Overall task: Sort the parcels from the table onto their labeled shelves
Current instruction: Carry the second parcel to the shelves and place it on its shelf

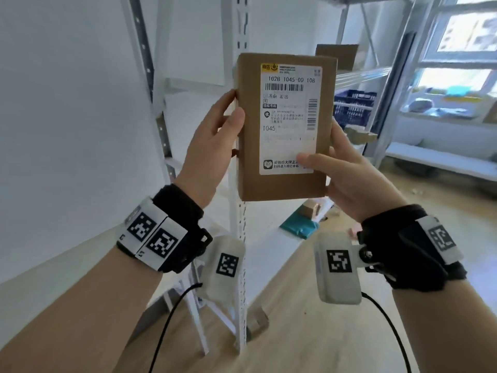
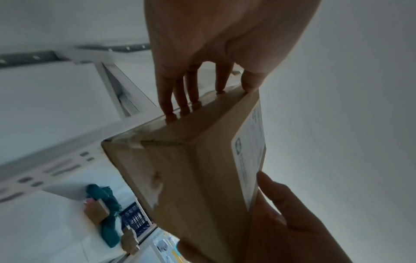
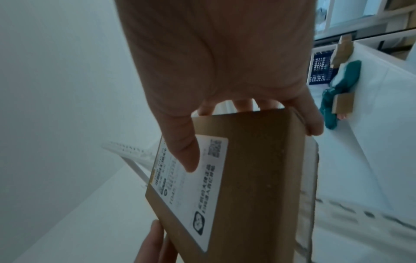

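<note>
Left hand: curled round the left edge of the cardboard parcel, fingertips pressed on the taped side, thumb laid on the front. The parcel is held upright in the air before the white shelf upright, resting on nothing, with the shipping label turned toward the head camera. Right hand: lower right edge clasped, thumb laid on the label's bottom. The step is judged to be label reading. The code "T045" should be kept uncovered and matched to a shelf tag before placing. No shelf tags can be read. Both grips should be kept until the parcel is seated.
</note>
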Tool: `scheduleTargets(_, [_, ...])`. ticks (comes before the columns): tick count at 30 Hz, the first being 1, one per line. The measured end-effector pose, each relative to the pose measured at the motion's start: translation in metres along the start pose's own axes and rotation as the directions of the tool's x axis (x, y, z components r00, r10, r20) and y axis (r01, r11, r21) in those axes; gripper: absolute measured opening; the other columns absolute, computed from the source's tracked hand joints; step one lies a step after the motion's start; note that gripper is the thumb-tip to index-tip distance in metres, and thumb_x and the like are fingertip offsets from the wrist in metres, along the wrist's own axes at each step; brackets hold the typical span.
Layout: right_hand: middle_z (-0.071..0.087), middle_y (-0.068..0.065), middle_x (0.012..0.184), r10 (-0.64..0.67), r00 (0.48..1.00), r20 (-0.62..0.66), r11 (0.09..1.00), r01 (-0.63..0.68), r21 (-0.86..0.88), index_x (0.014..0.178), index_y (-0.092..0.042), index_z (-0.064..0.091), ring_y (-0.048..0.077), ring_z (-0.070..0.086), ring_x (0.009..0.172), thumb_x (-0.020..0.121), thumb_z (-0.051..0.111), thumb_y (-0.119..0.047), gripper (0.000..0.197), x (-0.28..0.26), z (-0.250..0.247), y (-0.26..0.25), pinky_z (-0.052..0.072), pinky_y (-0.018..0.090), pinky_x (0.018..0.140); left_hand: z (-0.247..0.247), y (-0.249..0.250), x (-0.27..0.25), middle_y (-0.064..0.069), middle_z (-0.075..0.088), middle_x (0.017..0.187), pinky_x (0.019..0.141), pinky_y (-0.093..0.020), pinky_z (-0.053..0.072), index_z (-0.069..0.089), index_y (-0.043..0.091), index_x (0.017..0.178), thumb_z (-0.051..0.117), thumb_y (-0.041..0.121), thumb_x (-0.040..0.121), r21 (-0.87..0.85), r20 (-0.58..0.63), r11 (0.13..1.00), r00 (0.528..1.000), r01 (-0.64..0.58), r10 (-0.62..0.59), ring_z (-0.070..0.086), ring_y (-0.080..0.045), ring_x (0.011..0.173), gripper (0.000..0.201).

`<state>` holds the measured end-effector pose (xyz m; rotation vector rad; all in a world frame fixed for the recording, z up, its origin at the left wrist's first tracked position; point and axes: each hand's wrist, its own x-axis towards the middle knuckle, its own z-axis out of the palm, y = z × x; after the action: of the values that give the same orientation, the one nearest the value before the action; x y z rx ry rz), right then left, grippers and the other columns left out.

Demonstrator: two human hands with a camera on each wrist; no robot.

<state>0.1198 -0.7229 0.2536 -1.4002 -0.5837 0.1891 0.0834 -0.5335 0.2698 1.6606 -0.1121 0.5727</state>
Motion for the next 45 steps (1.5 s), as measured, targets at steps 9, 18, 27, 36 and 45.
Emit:
scheduleTargets(9, [0.072,-0.004,0.114,-0.089,0.993,-0.075,0.994,0.085,-0.065,0.144,-0.046,0.031,0.018,0.071,0.102,0.085,0.063,0.002,0.082,0.057,-0.116,-0.028,0.059,0.043,0.079,0.106,-0.002,0.082,0.000,0.060,0.133,0.088,-0.020,0.052,0.047,0.015,0.134,0.040,0.012,0.100,-0.179,0.070,0.968,0.979,-0.174,0.189,0.061,-0.004,0.107,0.034])
scheduleTargets(18, [0.068,-0.006,0.121,-0.143,0.990,0.010,0.979,0.142,-0.148,0.143,-0.049,0.032,0.016,0.069,0.104,0.087,0.064,-0.002,0.080,0.189,-0.198,-0.065,0.060,0.044,0.079,0.167,-0.001,0.215,0.003,0.060,0.136,0.078,-0.015,0.049,0.046,0.018,0.141,0.040,0.014,0.101,-0.190,-0.059,0.937,0.957,-0.292,0.286,0.061,-0.003,0.111,0.041])
scheduleTargets(27, [0.067,-0.017,0.123,-0.117,0.968,0.220,0.966,0.163,-0.202,0.141,-0.054,0.028,0.014,0.064,0.112,0.088,0.065,-0.018,0.074,0.309,-0.233,-0.066,0.049,0.052,0.094,0.176,-0.016,0.295,0.015,0.058,0.136,0.078,-0.020,0.049,0.040,0.030,0.146,0.040,0.021,0.101,0.003,-0.179,0.960,0.944,-0.282,0.278,0.062,0.009,0.105,0.046])
scheduleTargets(36, [0.060,-0.022,0.128,-0.099,0.905,0.415,0.943,0.218,-0.250,0.136,-0.053,0.040,0.012,0.059,0.116,0.090,0.059,-0.041,0.051,0.405,-0.257,-0.065,0.052,0.044,0.089,0.199,-0.016,0.343,0.028,0.063,0.115,0.067,-0.015,0.045,0.044,0.038,0.140,0.039,0.038,0.100,0.199,-0.339,0.970,0.919,-0.142,0.204,0.061,0.018,0.078,0.040])
scheduleTargets(45, [0.063,-0.008,0.107,-0.010,0.869,0.495,0.943,0.173,-0.284,0.140,-0.039,0.042,0.017,0.064,0.092,0.089,0.050,-0.056,0.054,0.470,-0.292,-0.056,0.057,0.037,0.082,0.249,-0.030,0.387,0.020,0.062,0.093,0.054,-0.010,0.046,0.054,0.031,0.120,0.038,0.042,0.099,0.246,-0.544,0.967,0.836,0.070,0.077,0.062,0.011,0.069,0.029])
